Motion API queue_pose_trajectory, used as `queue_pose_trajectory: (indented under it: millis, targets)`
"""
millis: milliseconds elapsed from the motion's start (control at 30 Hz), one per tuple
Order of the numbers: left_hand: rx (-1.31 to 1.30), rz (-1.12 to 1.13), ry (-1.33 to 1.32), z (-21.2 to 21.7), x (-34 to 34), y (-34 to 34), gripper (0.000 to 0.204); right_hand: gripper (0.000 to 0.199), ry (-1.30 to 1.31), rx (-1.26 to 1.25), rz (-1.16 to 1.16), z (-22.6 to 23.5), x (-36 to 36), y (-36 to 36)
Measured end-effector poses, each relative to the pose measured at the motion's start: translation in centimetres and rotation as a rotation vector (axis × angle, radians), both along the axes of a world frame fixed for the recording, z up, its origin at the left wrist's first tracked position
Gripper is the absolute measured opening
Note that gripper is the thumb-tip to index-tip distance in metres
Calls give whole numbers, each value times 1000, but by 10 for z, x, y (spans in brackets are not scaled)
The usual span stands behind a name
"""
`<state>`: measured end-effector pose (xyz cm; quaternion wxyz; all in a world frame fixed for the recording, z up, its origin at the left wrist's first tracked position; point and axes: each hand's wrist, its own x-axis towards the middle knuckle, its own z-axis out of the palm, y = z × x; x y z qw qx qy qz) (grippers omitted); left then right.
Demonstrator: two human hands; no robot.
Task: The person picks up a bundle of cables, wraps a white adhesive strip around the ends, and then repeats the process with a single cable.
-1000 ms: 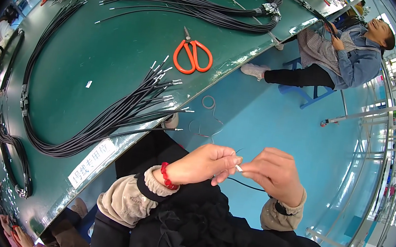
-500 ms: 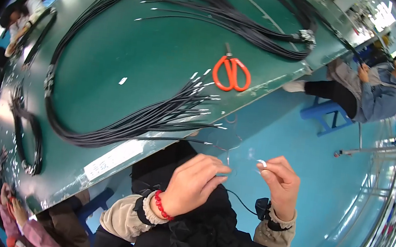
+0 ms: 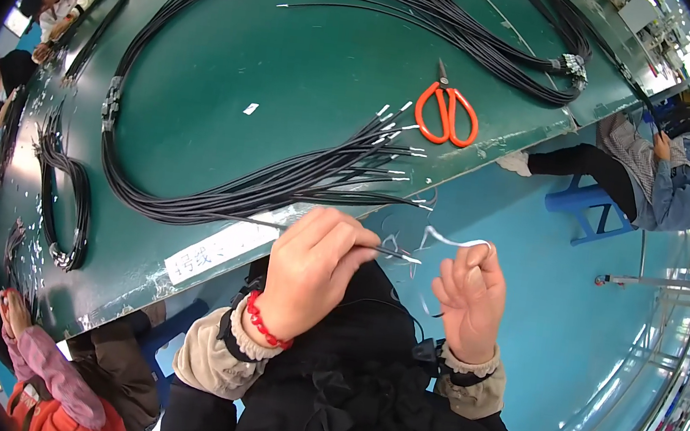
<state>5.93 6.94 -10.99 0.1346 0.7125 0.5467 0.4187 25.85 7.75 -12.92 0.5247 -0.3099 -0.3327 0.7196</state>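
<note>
My left hand (image 3: 310,269), with a red bead bracelet at the wrist, pinches the end of a thin black wire (image 3: 392,253) that has a bare metal tip. My right hand (image 3: 468,296) is raised beside it and holds a thin pale strip (image 3: 453,241) looped over its fingertips. Both hands hover just off the front edge of the green table (image 3: 294,65), over my dark lap. A long bundle of black wires (image 3: 281,183) lies on the table just beyond my left hand, its stripped ends fanned toward the edge.
Orange-handled scissors (image 3: 449,112) lie on the table near the edge. More black wire bundles (image 3: 469,25) lie at the far side and along the left (image 3: 66,201). A person in a blue jacket (image 3: 664,175) sits on a blue stool at right. Other people sit at left.
My hands have drawn apart: the left now holds a wire end, the right lifted with the pale strip. The view has swung down toward the table edge.
</note>
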Motion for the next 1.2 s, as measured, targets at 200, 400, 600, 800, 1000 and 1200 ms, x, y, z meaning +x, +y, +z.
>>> queue_pose_trajectory:
  millis: [200,400,600,800,1000,1200]
  targets:
    - [-157,-25,-441,35,-35,-33,16,16,132,182,87,20,-69,-11]
    - [-222,-59,-624,35,-55,-49,16,16,-100,485,112,33,-102,-8]
    - [-245,-28,-748,33,-69,-57,16,16,-93,486,68,39,-126,-12]
    - [-108,-65,-754,25,-73,-49,15,15,-172,493,165,36,-136,-10]
    - [-209,-49,-868,20,-74,-48,12,16,-187,301,244,39,-140,-7]
    - [-338,-106,-944,24,-74,-45,7,16,-150,337,261,51,-129,10]
